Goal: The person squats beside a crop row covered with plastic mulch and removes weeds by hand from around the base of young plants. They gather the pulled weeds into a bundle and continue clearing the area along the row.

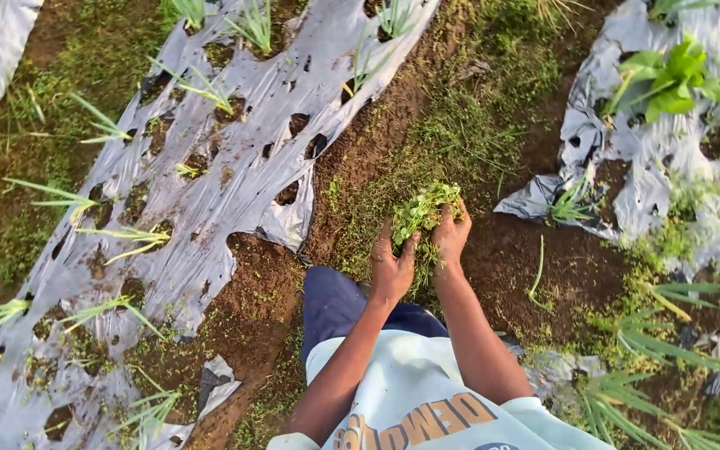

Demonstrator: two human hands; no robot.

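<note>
Sitting btwn both hands' fingers (pixel 450 218): weeds (pixel 421 208)

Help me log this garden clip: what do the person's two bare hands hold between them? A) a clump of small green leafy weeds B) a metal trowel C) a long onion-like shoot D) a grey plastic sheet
A: both the left hand and right hand clasp the clump of small green leafy weeds above the brown soil path.

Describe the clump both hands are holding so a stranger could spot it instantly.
Start at the brown soil furrow running between the two silver plastic mulch sheets. Low in it, the left hand and right hand meet around a bunch of small leafy green weeds. Unlike the thin spiky seedlings rooted in the sheet holes, it is bushy and lifted off the ground.
</note>
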